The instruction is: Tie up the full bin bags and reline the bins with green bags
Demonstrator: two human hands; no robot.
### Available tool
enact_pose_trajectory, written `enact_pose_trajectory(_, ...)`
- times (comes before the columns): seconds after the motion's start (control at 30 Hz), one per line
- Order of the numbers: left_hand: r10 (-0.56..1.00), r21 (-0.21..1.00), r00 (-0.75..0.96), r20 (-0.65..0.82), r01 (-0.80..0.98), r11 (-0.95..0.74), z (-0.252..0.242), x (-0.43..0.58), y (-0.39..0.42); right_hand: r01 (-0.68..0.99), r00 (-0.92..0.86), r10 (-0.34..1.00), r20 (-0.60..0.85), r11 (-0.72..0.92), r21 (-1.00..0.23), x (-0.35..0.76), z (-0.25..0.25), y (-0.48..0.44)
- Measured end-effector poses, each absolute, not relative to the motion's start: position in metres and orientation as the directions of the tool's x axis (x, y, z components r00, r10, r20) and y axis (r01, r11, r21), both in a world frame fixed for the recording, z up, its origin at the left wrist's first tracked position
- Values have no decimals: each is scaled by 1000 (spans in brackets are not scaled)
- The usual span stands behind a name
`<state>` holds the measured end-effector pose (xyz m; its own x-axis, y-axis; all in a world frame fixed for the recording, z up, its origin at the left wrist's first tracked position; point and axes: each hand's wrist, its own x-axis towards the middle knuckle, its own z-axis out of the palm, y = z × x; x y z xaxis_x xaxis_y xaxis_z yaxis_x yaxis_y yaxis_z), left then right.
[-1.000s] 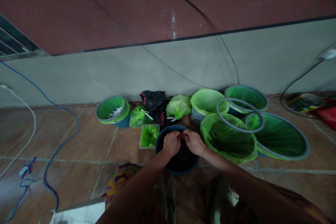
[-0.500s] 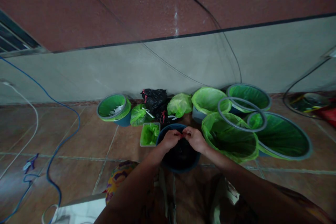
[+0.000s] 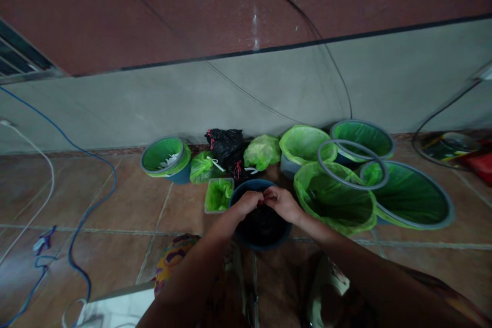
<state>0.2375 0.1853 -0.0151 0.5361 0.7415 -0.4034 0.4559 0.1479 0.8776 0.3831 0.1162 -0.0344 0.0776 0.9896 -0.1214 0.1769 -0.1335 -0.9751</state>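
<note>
A round blue bin (image 3: 282, 238) with a dark inside stands on the floor in front of me. Over its far part, my left hand (image 3: 249, 202) and my right hand (image 3: 280, 204) meet, fingers pinched together on a small red strip (image 3: 261, 202). That strip is mostly hidden by the fingers. Black plastic fills the bin, though its shape is too dark to make out. Just left of the bin sits a small square container (image 3: 218, 196) lined with green plastic.
Several green-lined bins (image 3: 334, 197) stand at the right, a loose grey ring (image 3: 353, 187) resting on them. Tied green (image 3: 262, 152) and black bags (image 3: 226, 144) lie by the wall. Another lined bin (image 3: 165, 158) is further left. A blue cable (image 3: 94, 205) crosses the floor.
My hands have drawn closer together over the bin, and less of the red strip shows between them. The view has shifted slightly.
</note>
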Motion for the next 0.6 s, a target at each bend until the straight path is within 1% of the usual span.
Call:
enact_pose_trajectory(0.07,690,844,561,-457,518,138,-9,235,183,159,64,989,-130,-139,-977,384,-33,117)
enact_pose_trajectory(0.13,671,794,575,-468,608,33,-4,233,181,141,42,989,-141,-146,-979,384,-33,118)
enact_pose_trajectory(0.17,685,765,581,-440,642,-54,-1,232,180,129,30,988,-150,-152,-980,385,-33,118)
enact_pose_trajectory(0.23,733,701,596,-329,674,-233,3,232,178,106,13,985,-170,-171,-980,386,-33,118)
enact_pose_trajectory(0.27,749,669,603,-275,679,-301,4,232,176,99,6,984,-179,-178,-979,386,-33,118)
enact_pose_trajectory(0.33,769,605,604,-208,698,-384,5,233,174,102,-2,982,-190,-189,-977,387,-33,117)
enact_pose_trajectory(0.47,785,499,590,-188,746,-441,5,234,172,164,15,980,-197,-197,-967,387,-35,117)
enact_pose_trajectory(0.6,798,444,559,-225,788,-426,6,233,173,227,50,979,-198,-204,-952,386,-39,117)
